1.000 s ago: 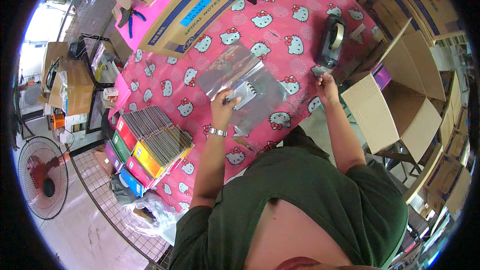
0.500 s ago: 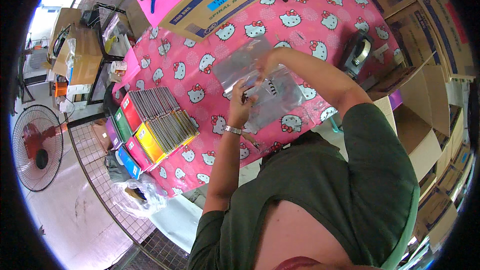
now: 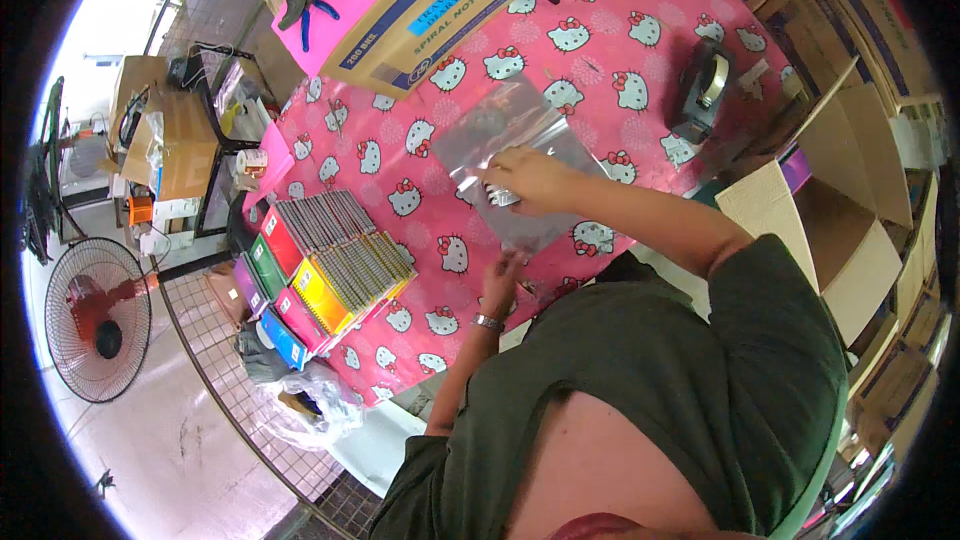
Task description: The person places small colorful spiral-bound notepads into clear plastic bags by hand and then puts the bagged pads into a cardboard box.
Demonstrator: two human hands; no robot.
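1. Fingers of the right hand are curling down onto the clear plastic bag near the middle of the frame, pinching its near part together with something silvery that is too small to make out.
2. Lower down, the left hand is gripping the bag's bottom edge from below, its fingers closing on the plastic; a metal bracelet is sitting on that wrist.
3. Lying flat on the pink surface with its white cat-face print, the bag is stretching from the centre of the frame up and to the left.
4. To the left of the bag, well apart from the left hand, rows of spiral notebooks with red, green, yellow, pink and blue covers are standing packed on edge at the surface's left rim.
5. At the upper right, a black tape dispenser is resting on the surface, apart from both hands.
6. Across the top, a long cardboard box with blue trim is lying at the far side of the surface.
7. At the right edge, an open cardboard carton is standing just beside the person's right arm.
8. At the far left, a standing fan is sitting on the floor.
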